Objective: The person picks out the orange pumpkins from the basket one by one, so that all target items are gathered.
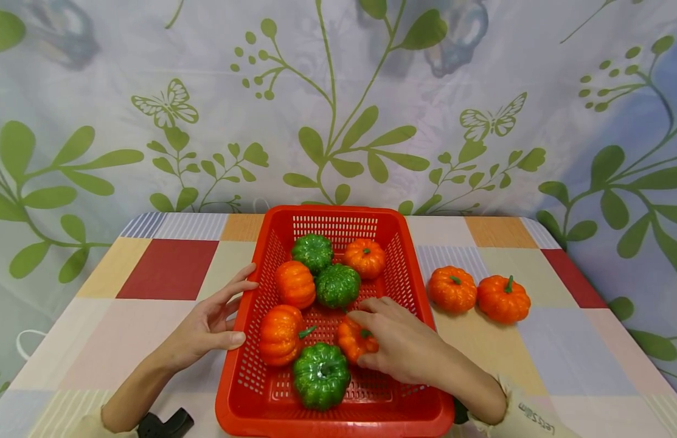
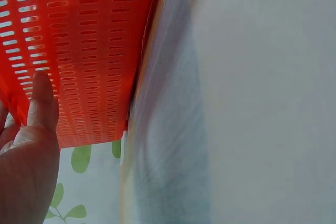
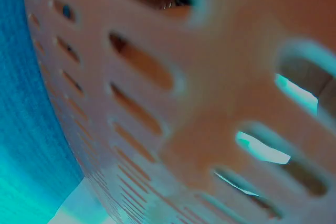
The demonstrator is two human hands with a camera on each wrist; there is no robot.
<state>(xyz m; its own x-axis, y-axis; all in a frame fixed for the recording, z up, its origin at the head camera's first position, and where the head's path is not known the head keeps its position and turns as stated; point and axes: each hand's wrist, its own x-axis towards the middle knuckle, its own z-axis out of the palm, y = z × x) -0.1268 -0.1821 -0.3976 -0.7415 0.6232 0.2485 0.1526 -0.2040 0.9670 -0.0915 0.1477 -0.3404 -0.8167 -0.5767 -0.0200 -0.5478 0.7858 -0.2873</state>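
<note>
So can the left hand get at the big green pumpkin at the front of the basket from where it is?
Probably yes. The left hand rests on the red basket's outer left wall, and the green pumpkin lies uncovered just inside; only the low wall stands between them.

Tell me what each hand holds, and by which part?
Right hand grips a small orange pumpkin from above; left hand touches the red basket by its side wall.

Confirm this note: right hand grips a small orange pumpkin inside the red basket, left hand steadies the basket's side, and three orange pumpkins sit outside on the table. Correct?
Not quite. The head view shows two orange pumpkins outside the red basket, not three. The rest holds: right hand on the small orange pumpkin, left hand at the basket's side.
</note>
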